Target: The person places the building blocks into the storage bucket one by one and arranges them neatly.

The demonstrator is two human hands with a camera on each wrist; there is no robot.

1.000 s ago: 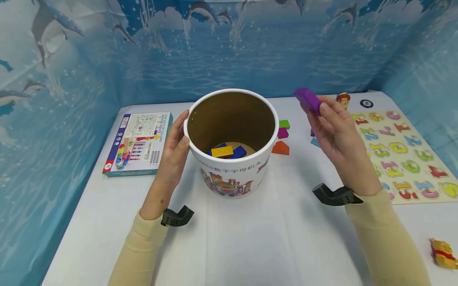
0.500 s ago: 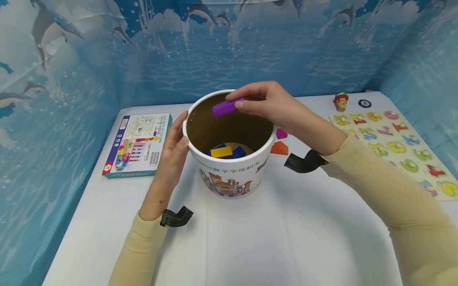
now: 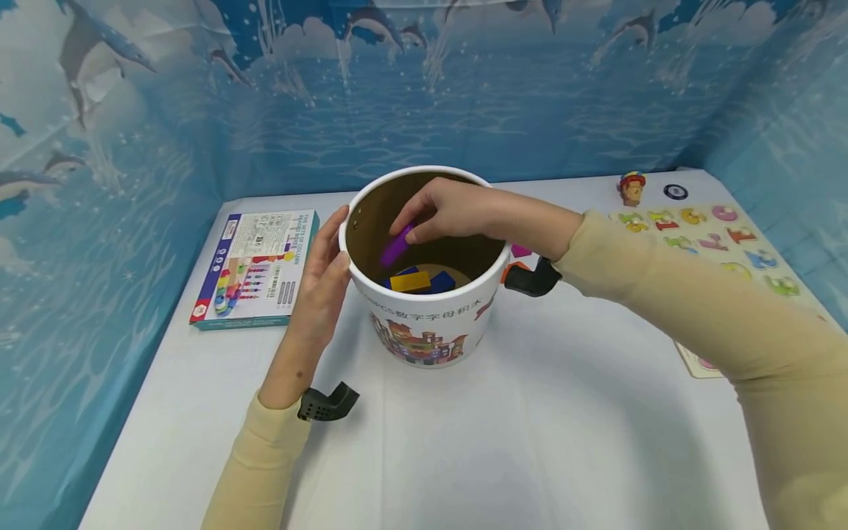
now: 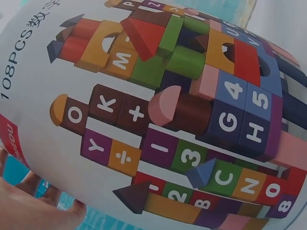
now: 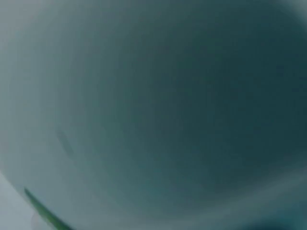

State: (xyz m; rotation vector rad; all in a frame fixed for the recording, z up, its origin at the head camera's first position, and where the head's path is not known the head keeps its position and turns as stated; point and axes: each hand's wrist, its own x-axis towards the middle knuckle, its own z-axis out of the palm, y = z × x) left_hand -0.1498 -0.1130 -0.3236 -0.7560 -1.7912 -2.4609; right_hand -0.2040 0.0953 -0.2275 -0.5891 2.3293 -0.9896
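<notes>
My left hand (image 3: 321, 291) holds the left side of a white toy-block bucket (image 3: 427, 313), its thumb and fingertips at the rim. In the left wrist view, fingers (image 4: 41, 199) lie against the wall of the bucket (image 4: 29, 96), which is printed with pictures of blocks. Inside the bucket's mouth, my right hand (image 3: 450, 212) pinches a purple block (image 3: 395, 248), tilted downward. Below it, on the bucket's bottom, lie a yellow block (image 3: 410, 283) and blue blocks (image 3: 442, 282). The right wrist view is a blur of pale and dark teal.
Left of the bucket lies a flat toy box (image 3: 255, 265). A magenta block (image 3: 520, 250) sits behind my right wrist. Toward the right are a number puzzle board (image 3: 715, 235), partly covered by my sleeve, a small figure head (image 3: 631, 188) and a black ring-shaped disc (image 3: 676, 192).
My right hand has carried the purple block leftward from the right side of the table, over the rim and down into the bucket. My left hand has stayed on the bucket.
</notes>
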